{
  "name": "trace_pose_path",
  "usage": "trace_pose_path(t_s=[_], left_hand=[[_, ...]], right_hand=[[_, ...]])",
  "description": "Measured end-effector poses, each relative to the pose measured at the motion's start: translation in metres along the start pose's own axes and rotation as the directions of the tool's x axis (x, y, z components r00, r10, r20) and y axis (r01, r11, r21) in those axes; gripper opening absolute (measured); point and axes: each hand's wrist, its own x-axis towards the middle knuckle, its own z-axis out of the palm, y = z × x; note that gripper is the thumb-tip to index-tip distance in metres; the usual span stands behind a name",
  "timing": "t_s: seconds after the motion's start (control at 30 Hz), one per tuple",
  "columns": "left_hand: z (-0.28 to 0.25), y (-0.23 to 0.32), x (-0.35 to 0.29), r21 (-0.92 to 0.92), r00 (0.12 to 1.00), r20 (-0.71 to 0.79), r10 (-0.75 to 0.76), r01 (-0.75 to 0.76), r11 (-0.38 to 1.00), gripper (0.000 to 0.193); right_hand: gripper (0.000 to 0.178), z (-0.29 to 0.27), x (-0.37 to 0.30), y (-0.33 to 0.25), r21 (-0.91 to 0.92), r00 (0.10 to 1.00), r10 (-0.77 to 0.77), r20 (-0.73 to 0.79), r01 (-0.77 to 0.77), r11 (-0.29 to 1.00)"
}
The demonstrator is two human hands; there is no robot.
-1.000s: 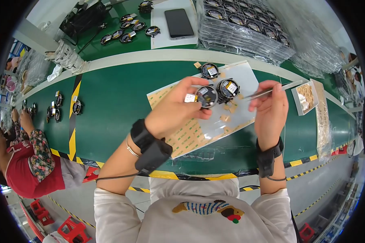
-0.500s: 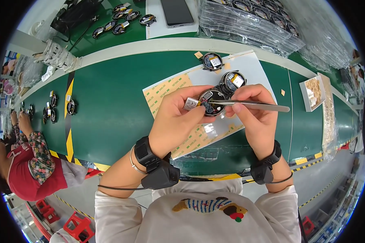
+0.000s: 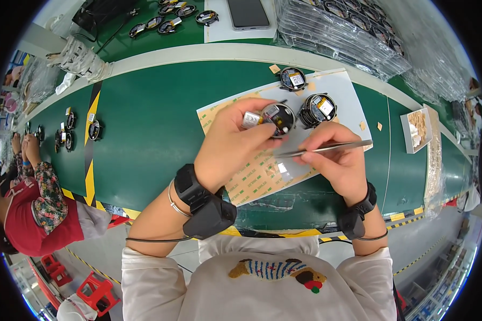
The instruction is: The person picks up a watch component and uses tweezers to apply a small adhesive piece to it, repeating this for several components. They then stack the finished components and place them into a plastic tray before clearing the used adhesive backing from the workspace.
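Note:
My left hand [image 3: 231,136] is closed around an open round watch case [image 3: 280,117], its circuitry facing up. A small white battery [image 3: 251,119] sticks out from the case's left side, by the fingers. Metal tweezers [image 3: 353,145] are pinched in my right hand [image 3: 334,160]; their blurred tips lie just below the case, apart from it. Beyond the hands, what looks like a stack of open watch cases [image 3: 321,107] rests on a pale sheet [image 3: 340,85]. Another watch case [image 3: 293,79] lies at that sheet's far edge. Tan printed adhesive backing [image 3: 251,184] spreads under my hands.
A white box [image 3: 415,131] with tan scraps stands at the right. Farther back are stacked clear trays [image 3: 340,37], a phone [image 3: 248,13] and several watch cases [image 3: 168,25]. More cases [image 3: 95,130] lie left, near the striped tape [image 3: 92,144], where a co-worker [image 3: 43,214] sits.
The tweezers have come out of the watch case, and their tips are now nearer to me. My left hand has moved the case away from me, and the whole view has shifted slightly.

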Motion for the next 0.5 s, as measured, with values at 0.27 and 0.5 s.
trace_pose_path(t_s=[0.27,0.5], left_hand=[[-0.029,0.000,0.021,0.145,0.995,-0.049,0.084,-0.076,0.987,0.037],[-0.026,-0.003,0.020,0.307,0.987,-0.045,0.157,-0.135,0.942,0.036]], right_hand=[[0.017,0.012,0.003,0.014,-0.114,0.954,0.062,-0.292,-0.100,0.988],[0.014,0.004,0.006,0.012,-0.095,0.957,0.211,-0.200,-0.234,0.968]])
